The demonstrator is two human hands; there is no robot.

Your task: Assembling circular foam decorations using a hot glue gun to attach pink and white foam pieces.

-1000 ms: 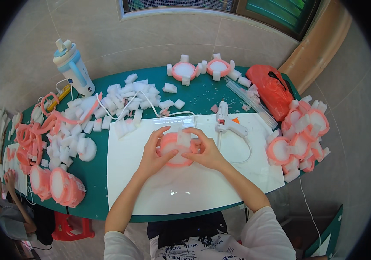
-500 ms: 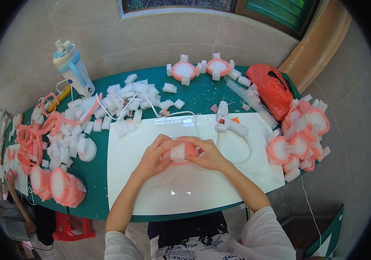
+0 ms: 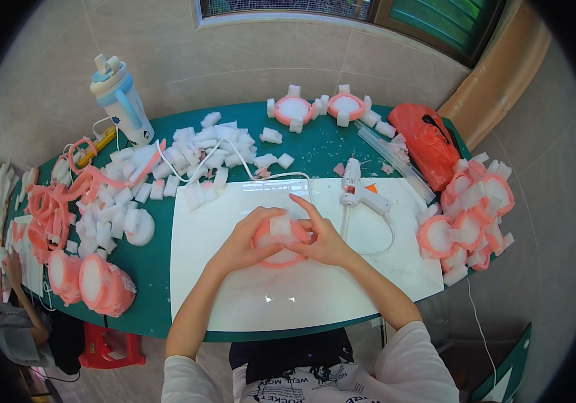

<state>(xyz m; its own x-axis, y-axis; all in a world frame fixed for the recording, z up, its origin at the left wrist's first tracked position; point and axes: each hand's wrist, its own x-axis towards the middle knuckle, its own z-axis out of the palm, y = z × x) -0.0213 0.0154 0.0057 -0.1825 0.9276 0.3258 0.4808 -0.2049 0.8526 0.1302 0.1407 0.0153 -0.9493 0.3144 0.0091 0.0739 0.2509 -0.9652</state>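
Note:
Over the white board (image 3: 234, 305), both my hands hold a round pink foam ring piece (image 3: 281, 262) with a white foam block (image 3: 280, 225) standing on its far side. My left hand (image 3: 239, 243) is wrapped round its left side, thumb along the near edge. My right hand (image 3: 327, 244) pinches the right side, with the index finger lifted off and pointing up. Part of the piece is hidden behind my fingers. A white glue gun (image 3: 351, 183) lies beyond my right hand, with its cable on the board.
White foam blocks (image 3: 200, 151) and pink foam strips (image 3: 47, 218) cover the left; stacked pink-edged discs (image 3: 105, 289) stand nearer. Ring pieces (image 3: 293, 109) sit at the back, others piled (image 3: 469, 221) right. Also around: red bag (image 3: 422, 141), clear sticks (image 3: 395, 164), bottle (image 3: 125, 111), another person's hand (image 3: 12, 269).
My right index finger has lifted away from the foam piece, and more of the piece's pink lower edge shows. The whole view has shifted slightly.

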